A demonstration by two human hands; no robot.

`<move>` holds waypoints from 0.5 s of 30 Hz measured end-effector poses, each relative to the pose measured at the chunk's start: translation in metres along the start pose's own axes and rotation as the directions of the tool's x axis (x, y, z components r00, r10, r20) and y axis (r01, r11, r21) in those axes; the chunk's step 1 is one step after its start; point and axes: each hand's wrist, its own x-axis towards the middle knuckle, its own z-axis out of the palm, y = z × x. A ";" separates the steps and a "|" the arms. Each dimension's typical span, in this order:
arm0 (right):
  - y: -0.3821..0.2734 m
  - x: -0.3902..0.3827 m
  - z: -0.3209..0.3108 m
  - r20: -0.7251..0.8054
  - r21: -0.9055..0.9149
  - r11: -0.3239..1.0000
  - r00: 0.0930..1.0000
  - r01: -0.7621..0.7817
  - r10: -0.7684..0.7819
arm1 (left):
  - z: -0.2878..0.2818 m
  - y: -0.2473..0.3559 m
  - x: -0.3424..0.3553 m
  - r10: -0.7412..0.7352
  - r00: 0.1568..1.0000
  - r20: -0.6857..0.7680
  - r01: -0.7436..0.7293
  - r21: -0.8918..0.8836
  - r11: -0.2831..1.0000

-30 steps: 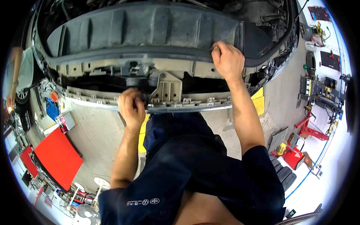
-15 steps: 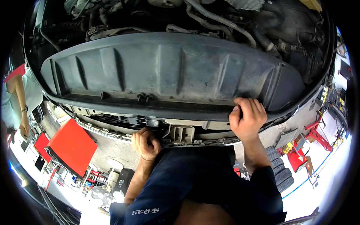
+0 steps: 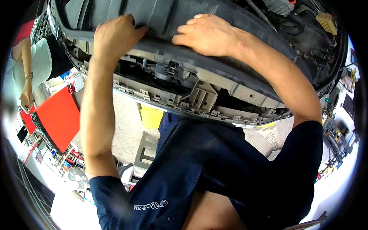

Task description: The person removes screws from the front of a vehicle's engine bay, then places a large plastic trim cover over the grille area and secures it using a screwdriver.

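Observation:
A long black plastic cover [image 3: 153,15] runs across the car's front, above a beige bumper frame [image 3: 199,96] with a ribbed bracket, clips and dark openings. My left hand [image 3: 117,38] is curled at the left part of the cover's rim, thumb toward the right; what its fingertips grip is unclear. My right hand [image 3: 205,36] lies further right with its fingers bent over the cover's rim, gripping it.
The engine bay [image 3: 303,34] is at upper right. A person in a light top [image 3: 42,57] stands at the left, near a red panel [image 3: 57,119]. A yellow object [image 3: 149,117] and a fan [image 3: 76,174] are on the floor; equipment lines the right side.
My left hand has risen from the lower bumper frame to the cover's rim. My right hand has moved leftward along the cover. The view has also shifted.

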 end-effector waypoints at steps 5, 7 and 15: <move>-0.001 -0.007 0.021 -0.200 0.168 0.984 0.975 -0.063 0.097 | 0.020 -0.018 0.029 0.064 0.981 0.184 -0.072 0.039 0.997; -0.004 -0.010 0.022 -0.216 0.311 0.928 0.936 -0.205 0.279 | 0.029 -0.028 0.044 0.088 0.978 0.190 -0.098 0.042 0.994; -0.013 -0.010 0.035 -0.283 0.150 0.953 0.912 -0.264 0.298 | 0.015 -0.044 -0.001 -0.033 0.999 -0.007 0.015 -0.776 0.630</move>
